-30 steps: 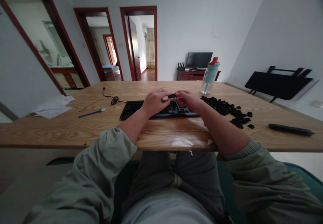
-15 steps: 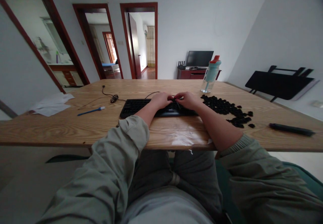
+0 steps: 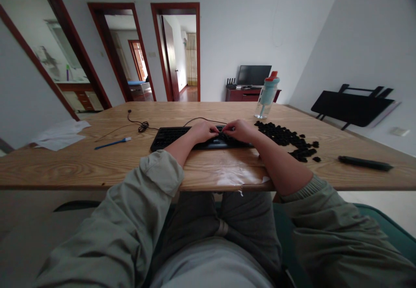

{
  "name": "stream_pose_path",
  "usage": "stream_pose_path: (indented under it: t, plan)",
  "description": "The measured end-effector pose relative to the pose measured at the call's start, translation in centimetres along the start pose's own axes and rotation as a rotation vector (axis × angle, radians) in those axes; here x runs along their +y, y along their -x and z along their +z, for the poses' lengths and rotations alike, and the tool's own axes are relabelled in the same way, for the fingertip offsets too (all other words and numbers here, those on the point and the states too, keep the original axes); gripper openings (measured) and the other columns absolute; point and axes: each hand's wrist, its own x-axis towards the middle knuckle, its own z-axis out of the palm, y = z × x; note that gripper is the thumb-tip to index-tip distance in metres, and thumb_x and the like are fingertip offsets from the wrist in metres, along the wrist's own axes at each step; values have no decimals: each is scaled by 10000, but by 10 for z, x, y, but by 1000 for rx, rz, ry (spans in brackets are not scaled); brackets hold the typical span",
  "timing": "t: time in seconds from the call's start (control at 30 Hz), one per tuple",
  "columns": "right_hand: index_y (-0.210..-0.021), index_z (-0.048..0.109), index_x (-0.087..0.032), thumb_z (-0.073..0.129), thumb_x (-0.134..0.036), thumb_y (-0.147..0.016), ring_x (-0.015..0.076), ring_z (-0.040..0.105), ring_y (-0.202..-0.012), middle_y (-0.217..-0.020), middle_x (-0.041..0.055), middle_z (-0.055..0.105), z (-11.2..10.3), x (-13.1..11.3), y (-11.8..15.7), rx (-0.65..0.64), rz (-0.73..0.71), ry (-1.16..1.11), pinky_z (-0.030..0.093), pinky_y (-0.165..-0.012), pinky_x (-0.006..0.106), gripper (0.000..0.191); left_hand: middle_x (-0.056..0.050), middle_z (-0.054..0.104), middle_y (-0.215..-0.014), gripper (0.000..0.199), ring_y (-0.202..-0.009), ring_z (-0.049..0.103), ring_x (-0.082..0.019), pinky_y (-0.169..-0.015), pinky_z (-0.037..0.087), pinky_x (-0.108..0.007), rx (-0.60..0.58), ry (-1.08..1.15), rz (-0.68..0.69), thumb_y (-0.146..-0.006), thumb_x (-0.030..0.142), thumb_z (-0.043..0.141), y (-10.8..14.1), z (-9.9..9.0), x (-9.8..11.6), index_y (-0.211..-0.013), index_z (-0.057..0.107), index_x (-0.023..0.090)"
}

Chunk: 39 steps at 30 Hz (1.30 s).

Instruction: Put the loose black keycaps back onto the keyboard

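Note:
A black keyboard (image 3: 165, 137) lies crosswise on the wooden table in front of me. My left hand (image 3: 202, 131) rests over its middle, thumb and fingers closed in a pinch. From the other side, my right hand (image 3: 240, 130) also pinches, its fingertips almost meeting those of the left. Whatever small dark thing sits between the fingertips is too small to make out. Both hands cover part of the keys. Right of the keyboard spreads a loose pile of black keycaps (image 3: 280, 134).
A clear bottle with a red and teal top (image 3: 267, 95) stands behind the keycaps. At far right lies a black stick-like object (image 3: 365, 163). To the left are a blue-handled brush (image 3: 112, 143), a coiled black cable (image 3: 143, 127) and white paper (image 3: 60, 134).
The view has shifted slightly, so the scene sits a little further left. My fingertips stay close together over the keyboard, with the right hand's fingers slightly rearranged.

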Motion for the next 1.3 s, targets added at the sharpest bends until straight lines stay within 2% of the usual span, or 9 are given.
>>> stream_pose_path:
  t: [0.13,0.27,0.4,0.57,0.73,0.87,1.03,1.3]
  plan:
    - [-1001,778,-205,605,-288,-870,176,626,-770,-906,53,735,5,5,-4,67,-4,65,429,-700,275,233,-9,739,-1043,284,-930,656,-176,-834,462,-279,53,-100,-40,-898,339,567,-4,5,-1,-1095,760,268]
    - [-1009,774,-213,594,-261,-870,192,640,-805,-935,60,737,9,9,-7,77,-9,143,434,-730,279,233,-14,738,-1044,289,-956,657,-194,-855,469,-293,59,-178,-48,-901,356,552,-8,10,-2,-1087,763,291]
    - [-996,776,-224,615,-233,-841,190,642,-813,-937,46,737,7,8,-6,75,-1,151,442,-752,278,224,-9,733,-1077,313,-991,654,-196,-886,464,-293,36,-179,-36,-896,323,547,-7,10,-1,-1134,749,297]
    - [-1003,767,-200,612,-221,-840,186,628,-777,-903,61,731,3,1,-3,55,41,162,433,-706,273,226,-16,732,-1078,316,-980,654,-199,-884,467,-300,34,-157,-35,-898,329,545,-5,8,1,-1134,749,282]
    - [-978,752,-179,600,-199,-842,192,632,-823,-933,66,727,5,1,-6,56,6,159,432,-756,276,204,-21,732,-1062,296,-976,653,-193,-862,469,-285,60,-127,-93,-880,367,567,-9,11,0,-1085,760,278]
    - [-1006,745,-196,597,-228,-854,212,638,-884,-968,68,722,9,0,-11,94,31,160,432,-786,286,215,-25,735,-1049,295,-972,660,-204,-856,478,-294,113,-114,-154,-875,364,566,-13,11,-7,-1084,760,289]
    - [-1032,742,-210,573,-243,-876,229,636,-903,-975,80,718,10,-6,-12,86,37,252,424,-793,301,232,-18,734,-1063,303,-1001,662,-215,-870,483,-306,64,-158,-140,-885,310,531,-13,8,-8,-1084,760,298]
    - [-1026,732,-194,568,-220,-874,213,634,-884,-962,84,717,10,-6,-11,94,48,239,423,-781,282,226,-20,716,-1138,385,-1076,644,-206,-960,472,-309,26,-198,-158,-882,229,494,-12,7,-3,-1176,728,313]
